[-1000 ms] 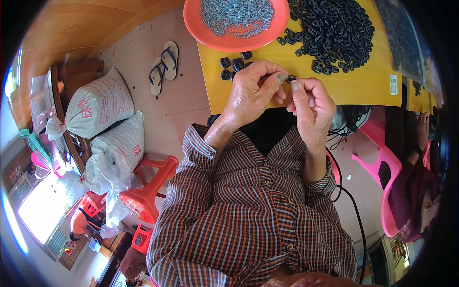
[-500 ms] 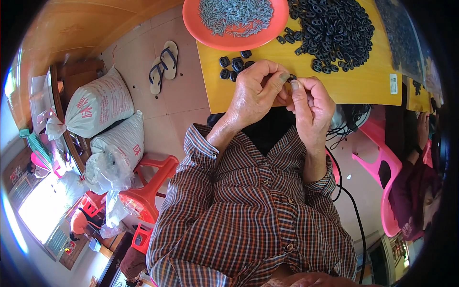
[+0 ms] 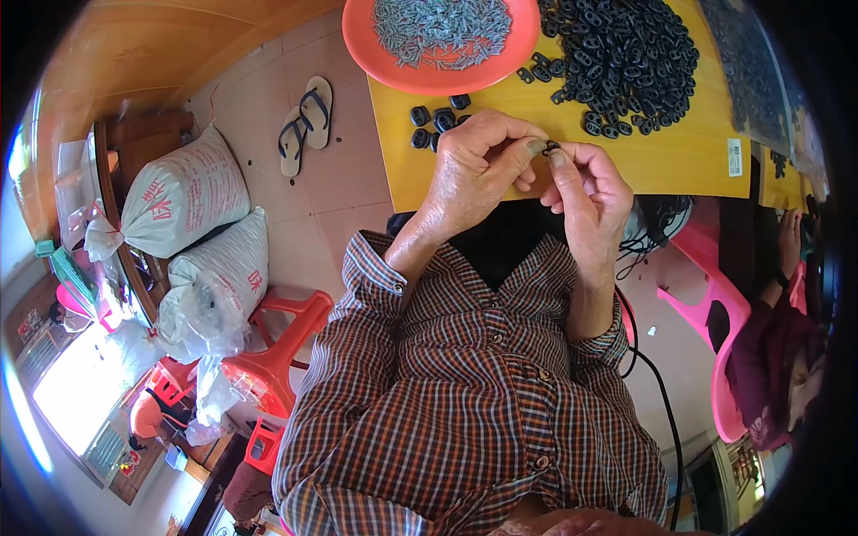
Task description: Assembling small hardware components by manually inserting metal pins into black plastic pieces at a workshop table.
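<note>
A small black plastic piece point(image 3: 551, 146) sits between my two hands over the front of the yellow table, and its shape is partly hidden by the fingertips. My left hand point(image 3: 478, 174) pinches it from the left with thumb and forefinger. From the other side, my right hand point(image 3: 592, 192) grips it the same way, thumb on top. Several black cord locks point(image 3: 444, 120) lie just beyond my left hand, some partly covered by it. Farther off is an orange-red plate point(image 3: 362, 54) holding many small silvery metal springs point(image 3: 442, 34).
A big heap of black two-holed plastic parts point(image 3: 617, 67) covers the table's point(image 3: 688, 170) far right. A clear plastic bag point(image 3: 746, 67) lies beyond it. Flip-flops point(image 3: 315, 112), white sacks point(image 3: 192, 183) and a red stool point(image 3: 290, 330) are at left. Another person's arm point(image 3: 779, 268) and a pink chair point(image 3: 728, 330) are at right.
My right hand has shifted slightly to the right, and its lower fingers have drawn apart from my left hand's. The black piece stays pinched between both hands.
</note>
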Demonstrator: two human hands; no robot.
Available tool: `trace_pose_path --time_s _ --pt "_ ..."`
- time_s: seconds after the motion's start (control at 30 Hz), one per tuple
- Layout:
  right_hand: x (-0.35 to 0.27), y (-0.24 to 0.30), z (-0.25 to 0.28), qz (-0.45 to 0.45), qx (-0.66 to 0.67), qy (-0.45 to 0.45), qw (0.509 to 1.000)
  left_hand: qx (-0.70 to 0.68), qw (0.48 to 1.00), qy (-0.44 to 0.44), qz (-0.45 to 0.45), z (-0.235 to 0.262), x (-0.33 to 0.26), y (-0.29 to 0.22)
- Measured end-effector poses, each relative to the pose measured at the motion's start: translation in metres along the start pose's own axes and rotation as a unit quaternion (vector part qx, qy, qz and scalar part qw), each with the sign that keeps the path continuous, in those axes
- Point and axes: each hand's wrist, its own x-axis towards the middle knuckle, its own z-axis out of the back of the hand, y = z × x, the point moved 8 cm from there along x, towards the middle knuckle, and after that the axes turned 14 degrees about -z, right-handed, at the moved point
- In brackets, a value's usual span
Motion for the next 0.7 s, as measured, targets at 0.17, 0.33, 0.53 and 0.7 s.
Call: trace_pose_path --time_s 0.17,0.33,0.53,0.7 --pt "0.0011 -0.0007 -0.0005 0.012 0.012 0.005 1.000 -0.047 0.998 -0.040 0.031 -0.0004 -0.0008 0.0016" --pt "0.0026 0.0003 0.0011 0.035 0.022 -0.002 0.999 0.000 0.997 -0.029 0.066 0.0022 0.0000 -0.0010" --pt "0.0027 0.0031 -0.0012 0.057 0.012 -0.003 0.998 0.032 0.998 -0.010 0.060 0.0020 -0.0004 0.0043" --pt "0.0033 0.0041 -0.0004 0.108 -0.042 -0.018 0.993 0.021 0.998 -0.005 0.059 0.0028 -0.0004 0.0070"
